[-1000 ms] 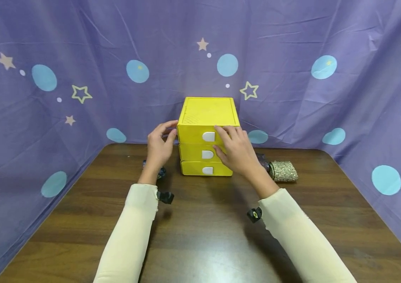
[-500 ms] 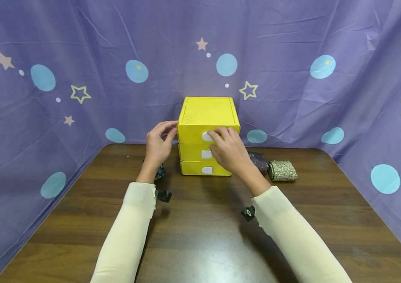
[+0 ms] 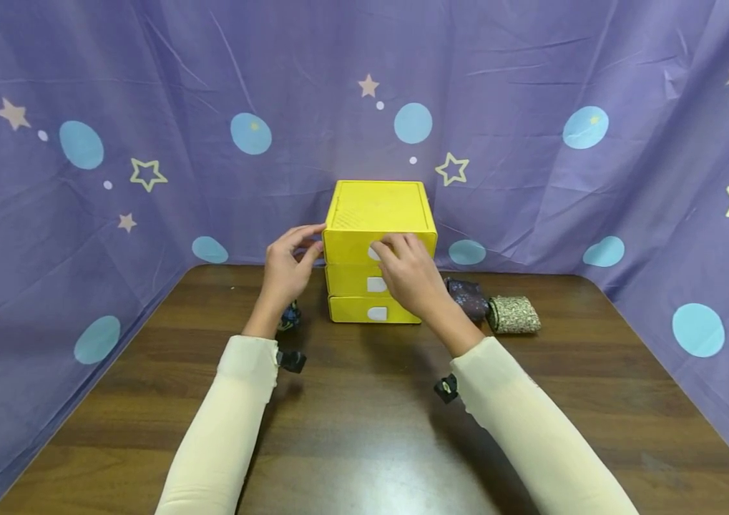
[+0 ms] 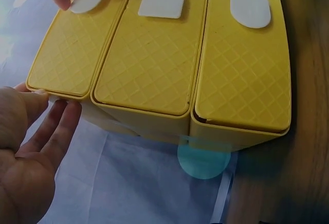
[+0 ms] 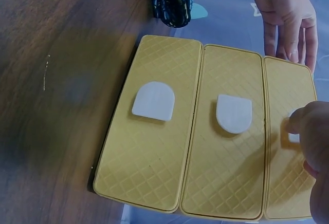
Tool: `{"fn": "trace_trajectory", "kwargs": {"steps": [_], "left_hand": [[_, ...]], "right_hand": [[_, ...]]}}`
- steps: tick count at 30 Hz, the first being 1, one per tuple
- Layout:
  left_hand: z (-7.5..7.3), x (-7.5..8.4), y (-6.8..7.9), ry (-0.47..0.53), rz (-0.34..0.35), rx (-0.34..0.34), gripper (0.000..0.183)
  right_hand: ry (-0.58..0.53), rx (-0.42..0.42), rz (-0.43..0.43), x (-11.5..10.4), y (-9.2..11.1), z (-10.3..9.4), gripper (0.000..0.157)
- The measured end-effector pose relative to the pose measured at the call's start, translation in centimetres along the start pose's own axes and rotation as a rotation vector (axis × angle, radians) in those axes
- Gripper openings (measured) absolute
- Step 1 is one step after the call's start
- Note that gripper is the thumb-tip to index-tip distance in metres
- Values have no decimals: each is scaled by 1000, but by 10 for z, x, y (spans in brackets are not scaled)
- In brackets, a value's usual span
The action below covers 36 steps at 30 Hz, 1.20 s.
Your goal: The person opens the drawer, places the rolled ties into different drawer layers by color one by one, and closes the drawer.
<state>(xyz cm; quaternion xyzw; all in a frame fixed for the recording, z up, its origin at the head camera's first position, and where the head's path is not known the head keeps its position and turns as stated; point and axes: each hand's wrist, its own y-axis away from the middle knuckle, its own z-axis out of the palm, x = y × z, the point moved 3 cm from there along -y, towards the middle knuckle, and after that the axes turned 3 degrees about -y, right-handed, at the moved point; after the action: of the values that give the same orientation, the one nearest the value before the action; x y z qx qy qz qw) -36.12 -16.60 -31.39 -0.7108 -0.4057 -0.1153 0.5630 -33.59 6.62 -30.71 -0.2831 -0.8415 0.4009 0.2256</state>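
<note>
A yellow unit of three stacked drawers [image 3: 378,206] stands at the back of the table, its drawers pushed in. Each drawer front carries a white tab handle. My right hand [image 3: 411,277] pinches the top drawer's handle [image 4: 86,1], thumb and fingers on either side of it. At the unit's upper left side is my left hand [image 3: 287,268], its fingers extended along the side wall and the thumb by the front corner. The middle handle [image 5: 234,113] and bottom handle [image 5: 154,100] are untouched.
Right of the drawers lie a dark patterned rolled cloth [image 3: 469,299] and a speckled green-gold roll [image 3: 514,315]. Another dark blue patterned roll [image 5: 174,3] sits left of the unit, partly behind the left wrist. A purple curtain [image 3: 499,64] hangs close behind the wooden table [image 3: 351,429].
My right hand has moved left across the drawer front, and its fingers have closed on the top handle. The left hand stays at the unit's side.
</note>
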Motion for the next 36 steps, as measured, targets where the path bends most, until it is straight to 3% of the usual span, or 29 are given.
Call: {"fn": "trace_trajectory", "kwargs": {"steps": [18, 36], "left_hand": [[2, 2, 2, -22, 55, 1, 32], [3, 5, 4, -45, 47, 22, 33]], "right_hand": [[61, -1, -35, -3, -2, 10, 21], [106, -3, -81, -2, -4, 9, 20]]}}
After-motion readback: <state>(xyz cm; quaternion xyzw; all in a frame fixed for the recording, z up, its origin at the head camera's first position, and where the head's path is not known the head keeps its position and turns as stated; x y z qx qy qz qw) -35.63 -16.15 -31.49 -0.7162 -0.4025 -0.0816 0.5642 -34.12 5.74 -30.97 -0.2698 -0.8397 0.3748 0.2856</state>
